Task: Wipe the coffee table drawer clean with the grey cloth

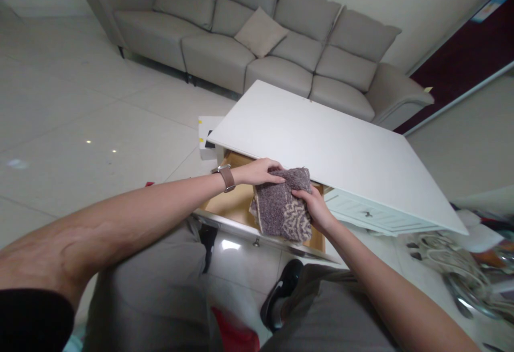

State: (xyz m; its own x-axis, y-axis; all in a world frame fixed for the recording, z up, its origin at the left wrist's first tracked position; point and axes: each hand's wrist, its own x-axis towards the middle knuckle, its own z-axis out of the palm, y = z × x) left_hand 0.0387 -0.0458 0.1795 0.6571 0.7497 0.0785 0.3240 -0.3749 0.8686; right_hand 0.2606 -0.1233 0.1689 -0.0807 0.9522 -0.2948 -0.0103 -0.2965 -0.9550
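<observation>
A folded towel [277,210], purple-brown with a cream pattern at its lower right, is held over a pulled-out wooden drawer [228,206]. My left hand [263,171], with a brown-strapped watch on the wrist, grips the towel's upper left edge, thumb lying on top. On the right side, my right hand [315,206] clasps the cloth between its thumb on top and fingers underneath. The towel hides much of the drawer's inside. A small round knob [256,242] shows on the drawer's white front.
The drawer belongs to a white coffee table [321,143], whose second drawer front [367,214] is closed. Behind it stands a long grey sofa [217,55] with a cushion [261,32]. A white box [208,153] sits beside the table's left end. Coiled cables [437,255] lie at right.
</observation>
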